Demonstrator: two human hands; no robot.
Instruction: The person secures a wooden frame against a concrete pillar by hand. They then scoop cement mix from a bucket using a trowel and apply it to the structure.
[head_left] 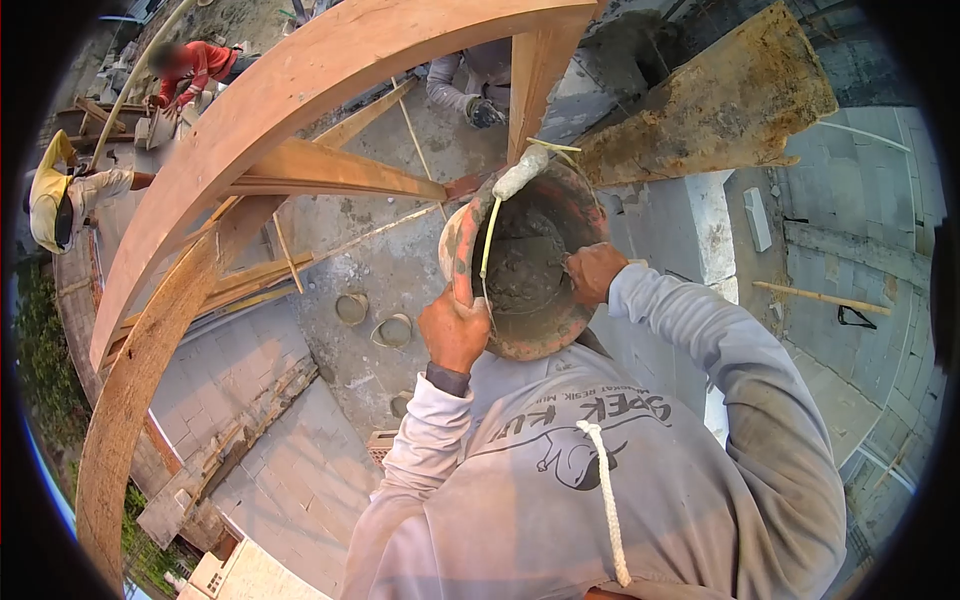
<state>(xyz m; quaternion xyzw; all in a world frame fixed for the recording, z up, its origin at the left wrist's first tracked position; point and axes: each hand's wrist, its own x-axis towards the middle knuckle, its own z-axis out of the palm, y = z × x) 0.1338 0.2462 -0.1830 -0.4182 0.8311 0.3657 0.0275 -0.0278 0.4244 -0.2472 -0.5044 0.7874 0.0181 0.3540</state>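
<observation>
In front of my chest is a round, mortar-stained bucket (465, 240) with a reddish rim. Wet grey mortar (525, 275) lies inside it. My left hand (455, 328) is closed on the near-left rim, a dark band at its wrist. Across the bucket, my right hand (595, 272) closes over the right rim, its thumb side toward the inside; part of its grip is hidden. A pale, thickly wrapped piece of the handle (520, 172) rests at the far rim, with a yellowish strip (490, 238) hanging from it over the opening.
A large curved wooden frame (300, 85) arches on the left, its brace reaching near the bucket. A stained board (710, 105) juts in at upper right. Small round containers (393, 330) stand on the floor below. A gloved hand (485, 112) shows beyond the frame; two people work farther left.
</observation>
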